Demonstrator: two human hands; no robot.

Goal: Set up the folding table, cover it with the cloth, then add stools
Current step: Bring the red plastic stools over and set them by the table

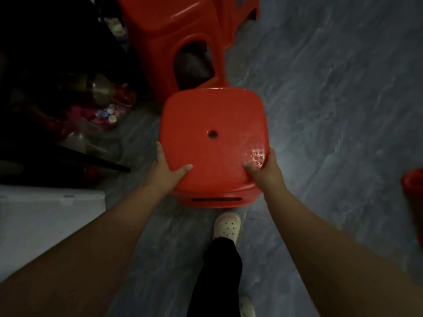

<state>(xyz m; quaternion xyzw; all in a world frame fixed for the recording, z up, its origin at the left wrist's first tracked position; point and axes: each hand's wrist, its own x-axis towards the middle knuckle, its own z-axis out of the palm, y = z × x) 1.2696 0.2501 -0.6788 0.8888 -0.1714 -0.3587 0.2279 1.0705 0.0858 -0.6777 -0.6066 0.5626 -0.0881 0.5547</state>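
Stool (212,133) gripped at near corners by left hand (165,167) and right hand (265,169), arms outstretched.

1. A grey, marbled tile floor (332,99) fills most of the dim room.
2. A white surface (45,216), perhaps a cabinet top, sits at the lower left.
3. Just beyond the white surface, dark clutter (45,65) lies in deep shadow.
4. Glass bottles (100,90) and small colourful pieces (107,115) lie at the clutter's edge, beyond the white surface.
5. A black bar (98,161) slants past the white surface's far edge.
6. Well right of the white surface, a pale patch of light (295,161) falls on the floor.
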